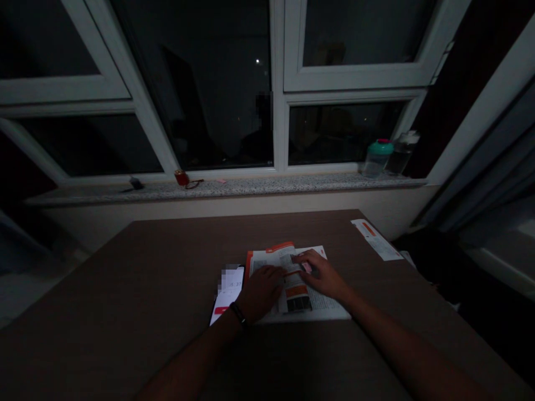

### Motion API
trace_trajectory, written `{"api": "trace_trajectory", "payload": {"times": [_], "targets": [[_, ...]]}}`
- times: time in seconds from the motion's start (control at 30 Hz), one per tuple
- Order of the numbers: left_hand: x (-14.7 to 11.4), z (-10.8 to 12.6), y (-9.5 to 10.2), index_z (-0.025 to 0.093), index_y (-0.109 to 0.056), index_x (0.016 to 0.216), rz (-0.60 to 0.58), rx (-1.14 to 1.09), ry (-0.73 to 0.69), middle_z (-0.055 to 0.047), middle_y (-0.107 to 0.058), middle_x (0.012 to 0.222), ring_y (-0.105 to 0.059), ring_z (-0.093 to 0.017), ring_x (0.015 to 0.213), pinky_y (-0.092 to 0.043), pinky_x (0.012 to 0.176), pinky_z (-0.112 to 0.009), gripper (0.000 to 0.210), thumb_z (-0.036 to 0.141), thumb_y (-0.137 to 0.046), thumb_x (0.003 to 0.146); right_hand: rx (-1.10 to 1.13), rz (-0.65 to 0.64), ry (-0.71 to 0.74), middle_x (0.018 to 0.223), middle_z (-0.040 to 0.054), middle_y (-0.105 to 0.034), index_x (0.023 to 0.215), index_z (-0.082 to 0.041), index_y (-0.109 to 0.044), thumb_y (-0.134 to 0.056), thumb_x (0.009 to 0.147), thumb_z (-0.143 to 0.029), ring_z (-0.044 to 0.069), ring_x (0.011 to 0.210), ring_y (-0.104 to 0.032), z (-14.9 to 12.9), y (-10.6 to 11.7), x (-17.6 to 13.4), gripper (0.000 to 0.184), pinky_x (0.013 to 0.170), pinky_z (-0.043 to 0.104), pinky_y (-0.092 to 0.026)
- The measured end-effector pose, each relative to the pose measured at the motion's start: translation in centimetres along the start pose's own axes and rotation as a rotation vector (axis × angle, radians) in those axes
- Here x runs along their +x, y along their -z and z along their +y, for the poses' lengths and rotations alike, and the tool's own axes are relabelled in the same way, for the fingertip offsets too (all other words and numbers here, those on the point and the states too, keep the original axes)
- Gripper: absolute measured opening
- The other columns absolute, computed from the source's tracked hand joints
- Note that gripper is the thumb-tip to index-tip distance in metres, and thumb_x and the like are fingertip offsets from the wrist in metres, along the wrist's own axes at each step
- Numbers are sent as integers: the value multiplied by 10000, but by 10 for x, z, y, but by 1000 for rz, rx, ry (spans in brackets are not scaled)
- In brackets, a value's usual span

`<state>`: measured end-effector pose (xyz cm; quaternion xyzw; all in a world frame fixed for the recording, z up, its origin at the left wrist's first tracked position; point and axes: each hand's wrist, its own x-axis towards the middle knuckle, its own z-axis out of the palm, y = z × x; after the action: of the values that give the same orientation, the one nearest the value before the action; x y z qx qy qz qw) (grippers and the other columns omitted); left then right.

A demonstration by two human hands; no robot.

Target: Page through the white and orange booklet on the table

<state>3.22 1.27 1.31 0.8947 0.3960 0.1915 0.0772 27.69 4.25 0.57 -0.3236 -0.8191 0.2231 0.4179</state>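
An open book with orange and white printed pages lies on the brown table. My left hand, with a dark band at the wrist, rests over its left page, fingers stretched toward the middle. My right hand touches the other side of the book, thumb and forefinger bent and apart, with a small pinkish patch between them. A page near the middle looks raised and curled between the hands. Beside my left hand is a phone with a lit screen. Dim light hides the finer detail at the fingertips.
A printed paper sheet lies along the right edge of the table. Beyond it, the speckled windowsill bears a teal-lidded bottle, a clear bottle, a small red object and a dark item.
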Motion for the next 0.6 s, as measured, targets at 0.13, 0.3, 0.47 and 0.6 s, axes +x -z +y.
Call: {"api": "trace_trajectory", "payload": {"times": [0.13,0.3,0.47,0.6], "targets": [[0,0,0,218,-519,1272,26,-1,7,-56,-611,1254,-531,-219,1167,-423,1030,-407,326,194,-503,948,-80,-77,15,1079,90,-630,1138,-235,-599,-625,848,-187,248,1056,-574,0,-2,0,295,929,418,-463],[-2,-1,-2,191,-430,1373,108,82,160,-99,-554,1316,-508,-254,1200,-406,1031,-426,448,255,-523,939,-148,-134,6,1091,88,-629,1131,-222,-585,-637,839,-170,252,1071,-555,-5,-4,2,301,939,424,-450],[-3,-2,-4,179,-365,1424,103,140,271,-123,-574,1255,-530,-288,1147,-415,992,-451,544,329,-535,930,-170,-155,7,1118,95,-622,1138,-218,-580,-646,829,-176,263,1086,-546,-4,-4,2,319,941,436,-443],[-3,-2,-4,183,-373,1413,94,69,199,-118,-565,1276,-519,-284,1168,-412,1009,-448,535,318,-547,926,-183,-165,15,1114,98,-626,1146,-219,-581,-636,831,-177,270,1076,-542,-5,-3,2,322,933,446,-440]]}}
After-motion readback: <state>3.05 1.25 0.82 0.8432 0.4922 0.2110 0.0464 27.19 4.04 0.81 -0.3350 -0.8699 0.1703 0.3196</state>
